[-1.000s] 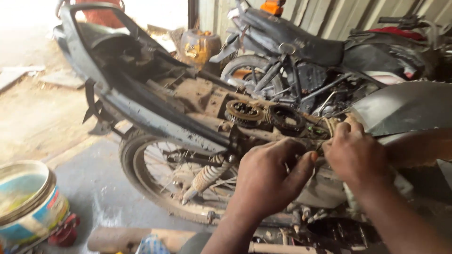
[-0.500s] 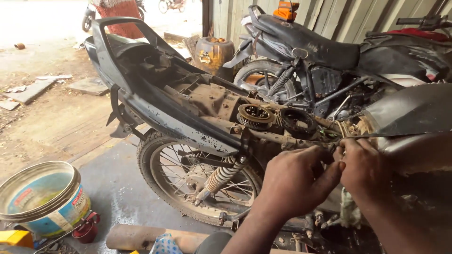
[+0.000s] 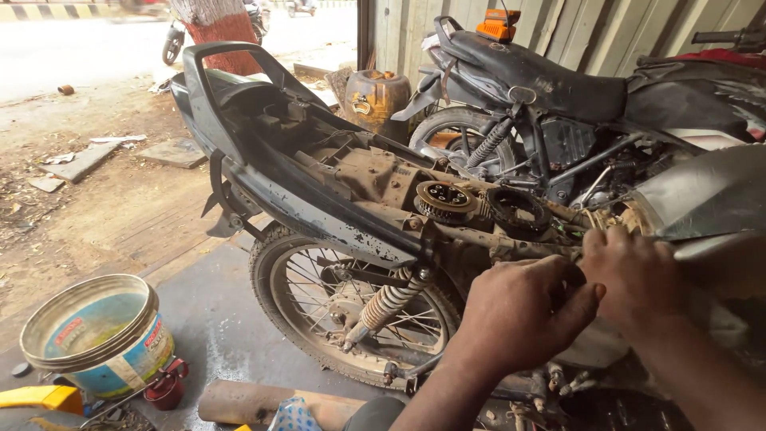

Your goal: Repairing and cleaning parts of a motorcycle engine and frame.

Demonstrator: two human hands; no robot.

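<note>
1. Head view: the left hand (image 3: 523, 315) was curled nearly closed against the stripped motorcycle frame (image 3: 351, 203); whether it pinched anything could not be told.
2. The right hand (image 3: 634, 275), fingers bent, pressed beside it near the clutch ring (image 3: 519, 209); its grip stayed hidden.
3. Loose on the frame, the toothed clutch hub (image 3: 441, 199) could be knocked off by a jolt.

Two bare hands, the left hand (image 3: 523, 319) and the right hand (image 3: 634, 275), meet at a stripped motorcycle frame (image 3: 319, 191). Just beyond the fingers lie two round clutch parts: a toothed clutch hub (image 3: 444, 199) and a black ring (image 3: 519, 209). One second motorcycle (image 3: 558, 88), one spoked rear wheel (image 3: 351, 311), one shock absorber (image 3: 383, 303), one paint tin (image 3: 100, 335) and one rusty pipe (image 3: 263, 403) complete the count.
</note>
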